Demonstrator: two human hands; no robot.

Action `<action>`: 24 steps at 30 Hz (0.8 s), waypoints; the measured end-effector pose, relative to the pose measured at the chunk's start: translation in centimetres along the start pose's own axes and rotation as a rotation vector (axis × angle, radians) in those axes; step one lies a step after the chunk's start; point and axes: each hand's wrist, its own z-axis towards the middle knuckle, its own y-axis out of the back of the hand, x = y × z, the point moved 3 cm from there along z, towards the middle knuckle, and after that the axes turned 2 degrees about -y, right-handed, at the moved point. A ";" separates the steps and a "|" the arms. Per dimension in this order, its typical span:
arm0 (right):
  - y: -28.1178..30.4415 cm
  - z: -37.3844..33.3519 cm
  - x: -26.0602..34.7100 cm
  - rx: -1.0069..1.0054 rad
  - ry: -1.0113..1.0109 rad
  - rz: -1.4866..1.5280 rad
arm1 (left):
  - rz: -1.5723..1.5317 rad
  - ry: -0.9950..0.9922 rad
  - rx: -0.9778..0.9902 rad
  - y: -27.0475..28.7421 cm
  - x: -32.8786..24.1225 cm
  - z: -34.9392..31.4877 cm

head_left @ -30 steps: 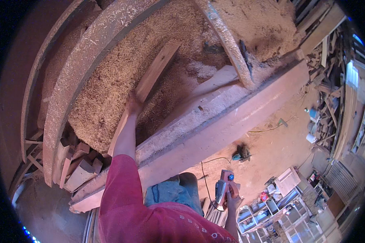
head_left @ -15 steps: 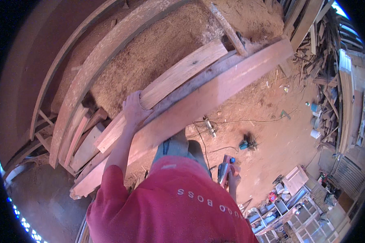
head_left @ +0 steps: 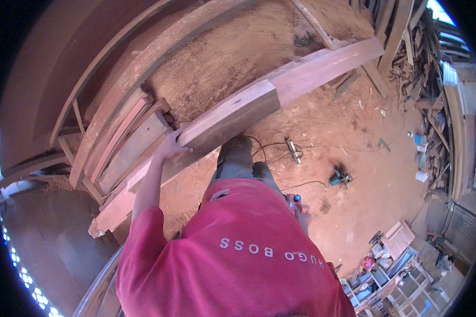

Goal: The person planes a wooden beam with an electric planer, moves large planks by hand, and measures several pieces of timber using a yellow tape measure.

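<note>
My left hand is closed over a thick wooden plank, gripping it near the middle of its length. The plank rests on a long, wide wooden beam that slants from lower left to upper right. One broad, darker face of the plank is turned toward me. Low at my right side, my right hand is wrapped round what looks like a hand plane with a blue knob. My red shirt hides most of that tool.
Curved timbers and stacked boards lie beyond and left of the beam. Sawdust covers the ground there. A green corded power tool and a power strip lie on the floor. Scrap wood is piled at right.
My left hand has tipped the plank, bringing its darker side toward me. The plank has shifted nearer over the beam. My right hand and its tool have moved partly behind my shirt.
</note>
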 end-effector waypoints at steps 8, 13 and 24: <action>-0.9 -5.0 1.5 0.091 0.012 -0.108 | 0.358 -0.053 -0.171 -1.6 1.4 -2.0; 2.6 -9.9 10.4 0.042 0.216 0.315 | 0.534 0.016 -0.323 -7.0 1.6 -7.7; 4.2 -11.3 18.0 0.012 0.130 0.744 | 0.599 0.132 -0.450 1.2 13.9 -23.7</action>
